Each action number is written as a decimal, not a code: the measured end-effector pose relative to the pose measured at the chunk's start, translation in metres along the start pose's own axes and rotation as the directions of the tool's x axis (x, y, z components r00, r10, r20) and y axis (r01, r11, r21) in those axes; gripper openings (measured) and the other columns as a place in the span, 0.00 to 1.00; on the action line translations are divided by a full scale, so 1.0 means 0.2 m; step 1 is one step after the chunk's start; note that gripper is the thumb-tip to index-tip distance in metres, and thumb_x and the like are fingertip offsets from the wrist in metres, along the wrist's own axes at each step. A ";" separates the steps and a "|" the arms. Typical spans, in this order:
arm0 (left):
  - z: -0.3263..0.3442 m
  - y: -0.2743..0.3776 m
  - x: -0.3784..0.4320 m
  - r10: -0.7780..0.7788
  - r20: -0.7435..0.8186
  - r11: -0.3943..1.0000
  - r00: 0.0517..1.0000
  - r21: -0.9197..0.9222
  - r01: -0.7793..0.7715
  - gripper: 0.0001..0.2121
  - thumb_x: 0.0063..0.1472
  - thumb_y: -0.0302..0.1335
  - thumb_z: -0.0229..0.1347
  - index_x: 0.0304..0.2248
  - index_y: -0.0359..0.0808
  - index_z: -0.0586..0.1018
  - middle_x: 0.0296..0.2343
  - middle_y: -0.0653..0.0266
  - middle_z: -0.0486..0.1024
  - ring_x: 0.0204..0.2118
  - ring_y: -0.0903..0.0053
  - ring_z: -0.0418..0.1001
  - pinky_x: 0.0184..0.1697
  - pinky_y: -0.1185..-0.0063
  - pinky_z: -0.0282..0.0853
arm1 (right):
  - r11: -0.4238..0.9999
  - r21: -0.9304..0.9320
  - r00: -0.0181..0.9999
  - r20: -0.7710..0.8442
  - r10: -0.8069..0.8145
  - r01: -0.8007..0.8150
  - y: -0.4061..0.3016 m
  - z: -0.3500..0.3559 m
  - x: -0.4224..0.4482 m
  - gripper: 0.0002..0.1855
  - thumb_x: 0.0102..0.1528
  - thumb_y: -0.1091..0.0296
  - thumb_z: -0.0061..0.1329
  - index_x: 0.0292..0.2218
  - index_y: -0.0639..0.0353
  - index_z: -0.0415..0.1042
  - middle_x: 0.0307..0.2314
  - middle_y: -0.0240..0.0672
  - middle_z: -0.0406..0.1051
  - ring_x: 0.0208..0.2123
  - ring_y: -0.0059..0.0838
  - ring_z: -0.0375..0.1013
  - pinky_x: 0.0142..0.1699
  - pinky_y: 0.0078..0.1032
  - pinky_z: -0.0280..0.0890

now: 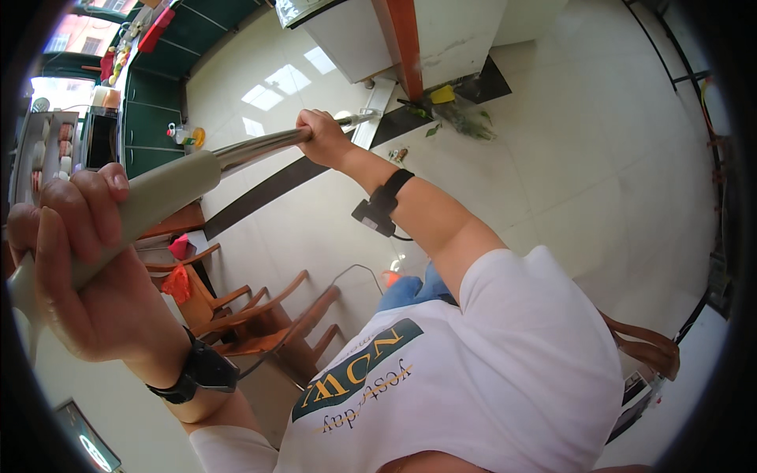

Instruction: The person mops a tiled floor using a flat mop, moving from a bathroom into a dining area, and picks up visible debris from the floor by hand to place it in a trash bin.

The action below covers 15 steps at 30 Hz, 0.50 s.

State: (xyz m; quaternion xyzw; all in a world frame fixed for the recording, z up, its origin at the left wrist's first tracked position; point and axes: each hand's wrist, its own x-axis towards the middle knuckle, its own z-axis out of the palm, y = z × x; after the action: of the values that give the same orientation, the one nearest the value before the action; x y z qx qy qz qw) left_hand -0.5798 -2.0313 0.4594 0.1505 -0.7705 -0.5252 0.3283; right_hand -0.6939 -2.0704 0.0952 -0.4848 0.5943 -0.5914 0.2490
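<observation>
My left hand (89, 284) is wrapped around the thick beige grip (171, 183) of a long-handled floor mop, close to the camera. Farther down, my right hand (325, 139) closes on its metal pole (260, 149). The pole slants away to a flat white mop head (377, 109) on the tiled floor, beside the foot of a white cabinet. Next to the head lies a clear plastic bag of leafy greens (467, 121) with a yellow item (442, 94) at its top. A little pile of debris (398, 155) sits on the tiles nearer to me.
An oil bottle (188, 135) stands on the floor by dark green cabinets (154, 112). Wooden chairs (266, 319) are at lower left, one bearing a red plastic bag (177, 284). An orange-red post (405, 53) rises beside the white cabinet (349, 38). A black strip (266, 198) crosses the floor.
</observation>
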 end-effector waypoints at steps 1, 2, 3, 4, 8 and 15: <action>0.00 -0.02 -0.01 0.009 -0.009 1.000 1.000 -0.021 -0.009 0.05 0.59 0.26 0.38 0.27 0.35 0.62 0.26 0.60 0.60 0.33 0.73 0.60 0.49 0.65 0.53 | 1.000 -0.006 1.000 0.010 -0.028 0.028 0.02 0.00 0.01 0.07 0.44 0.71 0.49 0.24 0.57 0.63 0.22 0.39 0.67 0.30 0.44 0.65 0.36 0.34 0.61; 0.00 -0.04 -0.01 0.014 -0.060 1.000 0.998 0.017 -0.013 0.05 0.59 0.26 0.38 0.27 0.35 0.63 0.25 0.60 0.60 0.33 0.73 0.60 0.48 0.65 0.53 | 0.998 -0.012 0.998 0.020 -0.055 0.055 0.04 0.00 0.03 0.08 0.43 0.72 0.50 0.23 0.57 0.63 0.22 0.39 0.67 0.29 0.43 0.65 0.35 0.33 0.61; 0.03 -0.06 0.00 0.027 -0.164 0.997 0.986 0.071 -0.016 0.05 0.59 0.26 0.39 0.27 0.35 0.62 0.25 0.60 0.59 0.32 0.73 0.60 0.48 0.65 0.53 | 0.998 -0.021 0.998 0.025 -0.057 0.057 0.05 0.01 0.05 0.08 0.43 0.72 0.51 0.23 0.57 0.63 0.22 0.39 0.67 0.29 0.43 0.66 0.35 0.33 0.61; 0.07 -0.06 0.01 0.040 -0.267 0.992 0.963 0.126 -0.007 0.04 0.59 0.25 0.39 0.27 0.35 0.62 0.24 0.61 0.59 0.32 0.73 0.60 0.48 0.65 0.54 | 0.998 -0.030 0.998 0.031 -0.059 0.060 0.06 0.01 0.09 0.08 0.43 0.71 0.51 0.23 0.56 0.63 0.22 0.39 0.67 0.29 0.43 0.66 0.35 0.33 0.61; 0.08 -0.12 0.06 0.132 -0.356 0.973 0.925 0.224 -0.052 0.04 0.56 0.23 0.41 0.24 0.38 0.62 0.20 0.64 0.57 0.27 0.75 0.60 0.44 0.67 0.57 | 0.998 -0.053 0.992 0.124 -0.019 0.026 0.10 0.04 0.21 0.06 0.47 0.65 0.45 0.25 0.56 0.66 0.26 0.43 0.68 0.33 0.47 0.66 0.40 0.36 0.62; 0.18 -0.30 0.07 0.157 -0.496 0.981 0.854 0.177 -0.078 0.07 0.59 0.27 0.44 0.24 0.38 0.65 0.16 0.67 0.60 0.22 0.78 0.60 0.38 0.69 0.61 | 0.998 -0.017 0.997 0.042 0.061 -0.060 0.22 0.02 0.17 0.09 0.44 0.65 0.51 0.24 0.58 0.65 0.25 0.40 0.69 0.32 0.44 0.66 0.39 0.33 0.62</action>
State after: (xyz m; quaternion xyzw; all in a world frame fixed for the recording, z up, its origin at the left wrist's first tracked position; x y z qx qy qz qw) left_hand -0.6205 -2.0383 0.4004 0.2601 -0.7020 -0.3866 0.5387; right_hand -0.7168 -2.1099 0.0627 -0.4810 0.6080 -0.5684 0.2755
